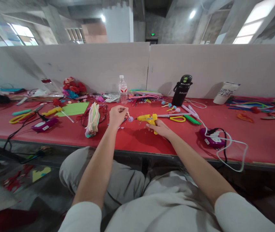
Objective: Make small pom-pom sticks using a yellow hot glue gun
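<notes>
My right hand (161, 128) is wrapped round the grip of a yellow hot glue gun (147, 118), with a clear glue stick jutting out of its back. The nozzle points left, close to a small lilac pom-pom flower (130, 119) on a short pale stem. My left hand (118, 115) pinches that stem between closed fingertips, a little above the red tabletop (137, 141). Left of my left hand lies a bundle of pale pipe cleaners (93, 120). Several small finished flowers (172, 107) rest beyond the glue gun.
Yellow-handled scissors (177, 119) and a green cutter (192, 120) lie to the right, near a purple power strip (212, 139) with looping cables. Behind stand a water bottle (122, 89), a black flask (182, 91) and a white cup (225, 92) before a partition (91, 67).
</notes>
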`<state>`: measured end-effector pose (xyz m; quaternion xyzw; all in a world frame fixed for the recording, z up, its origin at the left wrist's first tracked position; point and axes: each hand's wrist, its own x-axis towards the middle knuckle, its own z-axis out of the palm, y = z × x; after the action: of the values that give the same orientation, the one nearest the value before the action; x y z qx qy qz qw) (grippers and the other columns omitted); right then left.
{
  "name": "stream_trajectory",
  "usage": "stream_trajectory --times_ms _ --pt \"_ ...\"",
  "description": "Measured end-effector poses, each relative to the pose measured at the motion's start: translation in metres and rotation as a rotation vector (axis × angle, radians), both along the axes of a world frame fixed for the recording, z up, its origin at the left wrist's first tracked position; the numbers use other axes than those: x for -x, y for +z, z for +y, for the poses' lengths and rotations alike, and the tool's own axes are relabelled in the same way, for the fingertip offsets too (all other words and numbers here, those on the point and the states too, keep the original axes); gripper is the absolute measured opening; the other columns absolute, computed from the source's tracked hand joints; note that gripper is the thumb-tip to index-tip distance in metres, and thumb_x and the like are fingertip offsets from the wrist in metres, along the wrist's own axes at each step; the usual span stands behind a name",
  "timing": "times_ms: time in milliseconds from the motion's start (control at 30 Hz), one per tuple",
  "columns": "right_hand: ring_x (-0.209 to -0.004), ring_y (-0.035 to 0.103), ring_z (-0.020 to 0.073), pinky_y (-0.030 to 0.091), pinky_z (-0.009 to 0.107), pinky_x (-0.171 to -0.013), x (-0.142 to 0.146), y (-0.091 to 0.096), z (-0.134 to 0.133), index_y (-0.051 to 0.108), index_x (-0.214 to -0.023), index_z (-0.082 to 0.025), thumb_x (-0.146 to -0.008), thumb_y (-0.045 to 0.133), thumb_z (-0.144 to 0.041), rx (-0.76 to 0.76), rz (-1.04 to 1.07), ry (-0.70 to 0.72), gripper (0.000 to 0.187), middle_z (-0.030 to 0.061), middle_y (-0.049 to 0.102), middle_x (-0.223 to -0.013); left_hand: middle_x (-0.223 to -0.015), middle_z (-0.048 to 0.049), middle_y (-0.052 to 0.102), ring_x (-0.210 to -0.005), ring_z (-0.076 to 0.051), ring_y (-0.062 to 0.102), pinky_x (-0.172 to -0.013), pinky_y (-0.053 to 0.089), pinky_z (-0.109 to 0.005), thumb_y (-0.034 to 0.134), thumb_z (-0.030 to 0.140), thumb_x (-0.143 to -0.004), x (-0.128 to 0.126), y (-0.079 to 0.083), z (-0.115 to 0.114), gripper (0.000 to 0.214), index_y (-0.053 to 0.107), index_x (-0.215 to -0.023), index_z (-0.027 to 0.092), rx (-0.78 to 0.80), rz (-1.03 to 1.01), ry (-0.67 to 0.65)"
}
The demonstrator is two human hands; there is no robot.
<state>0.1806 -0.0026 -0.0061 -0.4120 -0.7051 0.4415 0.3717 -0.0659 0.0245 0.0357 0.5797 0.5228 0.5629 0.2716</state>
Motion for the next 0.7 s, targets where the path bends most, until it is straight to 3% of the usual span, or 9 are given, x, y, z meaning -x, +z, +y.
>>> stream_trajectory --times_ms 100,200,333,433,500,633,700 --pt "-0.064 0.052 0.0135 0.042 0.025 -0.058 -0.014 0.004 0.007 0.065 -0.101 -0.014 -0.078 0.063 -0.052 -0.144 -0.081 -0.127 0.045 0.0033 0.063 -0.078 -0.068 -0.0052 0.070 -0.058 -0.017 0.067 -0.057 0.055 -0.027 0.068 0.043 -0.076 0.001 0.004 -0.001 0.027 0.067 -0.081 0.016 -0.045 -0.017 -0.033" --pt "-0.063 0.049 0.0141 0.039 0.026 -0.057 -0.031 0.007 0.019 0.065 -0.092 -0.013 -0.076 0.063 -0.055 -0.237 -0.269 -0.227 0.046 0.0024 0.060 -0.072 -0.070 -0.0057 0.070 -0.059 -0.017 0.066 -0.058 0.056 -0.027 0.068 0.042 -0.077 -0.001 0.008 -0.005 0.028 0.067 -0.082 0.015 -0.080 -0.032 -0.085" --pt "-0.057 0.046 0.0131 0.035 0.026 -0.052 -0.047 0.005 0.032 0.060 -0.077 -0.015 -0.070 0.069 -0.053 -0.218 -0.533 -0.367 0.039 0.0002 0.054 -0.065 -0.070 -0.0059 0.069 -0.059 -0.017 0.066 -0.058 0.056 -0.028 0.069 0.040 -0.076 -0.002 0.015 -0.010 0.027 0.066 -0.082 0.014 -0.098 -0.041 -0.132" --pt "-0.055 0.048 0.0139 0.035 0.027 -0.051 -0.056 0.004 0.033 0.056 -0.071 -0.017 -0.068 0.071 -0.056 -0.187 -0.664 -0.391 0.042 0.0002 0.053 -0.062 -0.071 -0.0055 0.069 -0.059 -0.016 0.065 -0.059 0.057 -0.028 0.071 0.041 -0.075 0.002 0.018 -0.011 0.028 0.066 -0.082 0.014 -0.081 -0.047 -0.168" --pt "-0.057 0.052 0.0157 0.036 0.027 -0.053 -0.065 0.006 0.026 0.056 -0.070 -0.018 -0.069 0.068 -0.061 -0.171 -0.720 -0.370 0.045 0.0019 0.056 -0.064 -0.072 -0.0056 0.069 -0.060 -0.016 0.066 -0.060 0.057 -0.028 0.072 0.042 -0.075 0.007 0.020 -0.012 0.030 0.067 -0.082 0.014 -0.075 -0.038 -0.178" --pt "-0.068 0.059 0.0196 0.039 0.028 -0.060 -0.077 0.017 -0.009 0.059 -0.076 -0.018 -0.076 0.064 -0.056 -0.241 -0.715 -0.498 0.038 0.0068 0.065 -0.076 -0.069 -0.0050 0.069 -0.060 -0.017 0.066 -0.059 0.056 -0.027 0.073 0.044 -0.073 0.015 0.025 -0.015 0.031 0.068 -0.083 0.015 -0.071 0.008 -0.124" --pt "-0.071 0.059 0.0181 0.040 0.028 -0.064 -0.069 0.023 -0.029 0.060 -0.081 -0.018 -0.086 0.054 -0.044 -0.298 -0.617 -0.371 0.028 0.0067 0.066 -0.079 -0.071 -0.0052 0.070 -0.062 -0.017 0.066 -0.059 0.056 -0.027 0.072 0.043 -0.074 0.018 0.029 -0.018 0.029 0.068 -0.084 0.016 -0.077 0.026 -0.103"
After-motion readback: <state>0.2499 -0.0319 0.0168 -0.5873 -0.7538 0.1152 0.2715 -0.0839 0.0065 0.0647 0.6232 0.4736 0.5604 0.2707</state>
